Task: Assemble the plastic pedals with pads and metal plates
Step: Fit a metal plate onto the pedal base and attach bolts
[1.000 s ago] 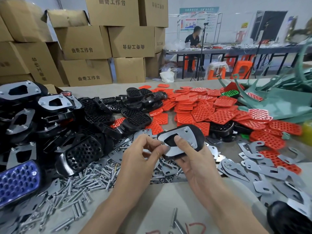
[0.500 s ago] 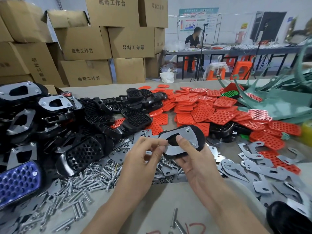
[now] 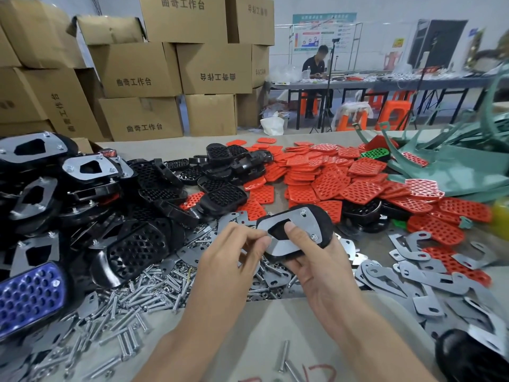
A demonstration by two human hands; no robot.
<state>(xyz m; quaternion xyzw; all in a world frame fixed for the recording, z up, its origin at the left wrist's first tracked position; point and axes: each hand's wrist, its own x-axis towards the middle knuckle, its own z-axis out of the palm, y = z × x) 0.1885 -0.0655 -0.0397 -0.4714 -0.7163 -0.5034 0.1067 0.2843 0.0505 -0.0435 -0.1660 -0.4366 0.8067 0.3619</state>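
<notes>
My right hand [image 3: 314, 260] grips a black plastic pedal [image 3: 322, 216] from below, its thumb pressing on the metal plate [image 3: 298, 230] that lies on top of it with two bolt ends showing. My left hand [image 3: 234, 252] pinches at the plate's left corner with fingertips curled; what lies between them is too small to tell. Loose bolts [image 3: 143, 307] lie in a heap under and left of my hands. Red pads [image 3: 330, 183] spread across the table's middle. Bare black pedals [image 3: 143, 244] lie to the left.
Finished pedals with plates [image 3: 91, 168] pile up at far left, beside a blue pad [image 3: 30, 296]. Loose metal plates [image 3: 429, 271] cover the right side. Green frames [image 3: 454, 166] lie at back right. Cardboard boxes [image 3: 137, 70] stand behind, and a person sits at a far table [image 3: 385, 84].
My left hand's fingers have shifted slightly at the plate's left corner. The pedal stays in my right hand in nearly the same place.
</notes>
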